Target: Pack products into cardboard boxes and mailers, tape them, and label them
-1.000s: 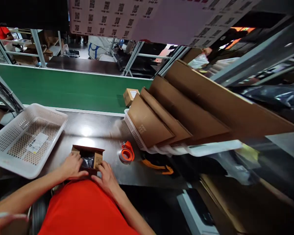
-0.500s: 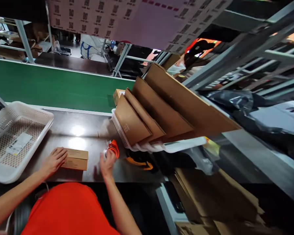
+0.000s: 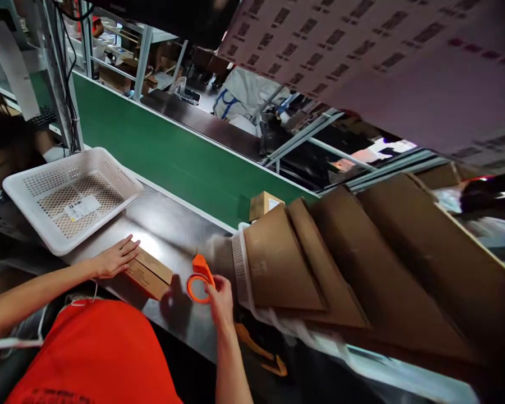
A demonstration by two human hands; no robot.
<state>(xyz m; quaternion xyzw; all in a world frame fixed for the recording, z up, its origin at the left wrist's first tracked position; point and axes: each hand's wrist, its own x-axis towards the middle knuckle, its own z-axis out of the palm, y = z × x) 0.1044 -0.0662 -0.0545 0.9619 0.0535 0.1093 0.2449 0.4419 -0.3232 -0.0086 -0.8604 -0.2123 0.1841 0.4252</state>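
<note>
A small brown cardboard box (image 3: pixel 149 273) lies on the metal table in front of me. My left hand (image 3: pixel 115 259) rests flat on the box's left end, fingers stretched out. To the right of the box, my right hand (image 3: pixel 221 300) grips an orange tape dispenser (image 3: pixel 202 268) by its side. The dispenser is held a little above the tabletop, its round orange ring facing me, and it does not touch the box.
A white plastic basket (image 3: pixel 61 235) holding a label sheet (image 3: pixel 82 207) stands at left. Large cardboard sheets (image 3: pixel 278 258) stand upright in a white rack at right. Behind runs a green conveyor belt (image 3: pixel 185 160), with a small carton (image 3: pixel 263 206) near the sheets. A printed code sheet (image 3: pixel 362 73) hangs overhead.
My right hand has lifted the orange tape dispenser off the table. My left hand stays on the box. The view has turned and tilted, so the basket and rack appear shifted right.
</note>
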